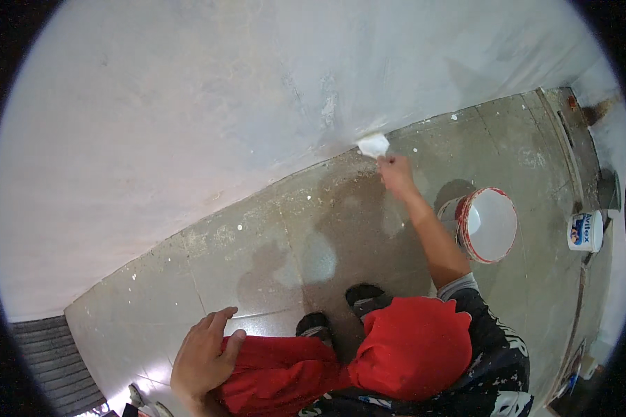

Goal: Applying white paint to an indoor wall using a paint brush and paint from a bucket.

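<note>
My right hand grips a paintbrush with a wide, white-coated head, held low where the pale wall meets the tiled floor. Most of the brush's handle is hidden in my fingers. My left hand is open beside my red-clad leg at the lower left, with its fingers apart and nothing in them. To the right of my right forearm stands a large bucket with red smears round its rim and white paint inside.
A smaller white tub stands by the right wall, with a grey container behind it. My sandaled feet are on the paint-spotted floor below. A dark ribbed surface is at the lower left. Small items lie at the lower right.
</note>
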Tool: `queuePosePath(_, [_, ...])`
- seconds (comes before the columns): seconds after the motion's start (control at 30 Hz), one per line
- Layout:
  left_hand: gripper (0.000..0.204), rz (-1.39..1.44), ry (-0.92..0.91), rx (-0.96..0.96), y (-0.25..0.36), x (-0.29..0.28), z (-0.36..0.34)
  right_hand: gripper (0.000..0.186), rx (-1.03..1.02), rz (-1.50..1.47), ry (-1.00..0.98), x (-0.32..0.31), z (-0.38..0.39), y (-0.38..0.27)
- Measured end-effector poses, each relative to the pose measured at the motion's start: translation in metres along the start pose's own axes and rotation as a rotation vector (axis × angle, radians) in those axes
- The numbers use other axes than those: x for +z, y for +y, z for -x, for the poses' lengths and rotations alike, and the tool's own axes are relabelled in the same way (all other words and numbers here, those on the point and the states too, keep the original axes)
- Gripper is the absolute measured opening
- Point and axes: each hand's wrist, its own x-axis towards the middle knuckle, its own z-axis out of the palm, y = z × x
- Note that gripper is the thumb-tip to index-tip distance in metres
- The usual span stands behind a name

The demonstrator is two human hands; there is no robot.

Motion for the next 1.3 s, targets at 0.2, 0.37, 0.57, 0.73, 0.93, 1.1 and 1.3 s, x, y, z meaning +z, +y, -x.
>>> queuePosePath(0.2, [0.039, -0.003, -0.014, -0.023, -0.002, -0.002, -0.002, 0.024, -0.040, -0.395, -0.053, -0.027, 0.052, -0.081])
queuePosePath(0.37, [0.040, -0.018, -0.039, -0.037, 0.003, -0.005, -0.008, 0.025, -0.251, -0.536, -0.001, -0.019, 0.053, -0.060])
queuePosePath(0.57, [0.040, -0.012, -0.029, -0.004, 0.004, -0.003, -0.008, 0.030, -0.079, -0.147, 0.014, 0.009, 0.012, 0.020])
queuePosePath(0.73, [0.040, -0.005, -0.015, -0.034, -0.002, -0.003, -0.002, 0.033, 0.192, -0.170, -0.040, 0.004, 0.027, -0.011])
queuePosePath(0.93, [0.039, -0.016, -0.013, -0.020, 0.003, -0.003, -0.006, 0.027, -0.104, -0.316, -0.077, -0.031, 0.052, -0.080])
queuePosePath(1.1, [0.039, -0.031, -0.035, -0.063, 0.004, -0.005, -0.006, 0.021, -0.242, -0.576, -0.026, -0.022, 0.079, -0.093])
queuePosePath(1.3, [0.039, -0.016, -0.017, -0.009, 0.005, -0.003, -0.005, 0.027, -0.174, -0.405, -0.088, 0.024, 0.038, -0.027])
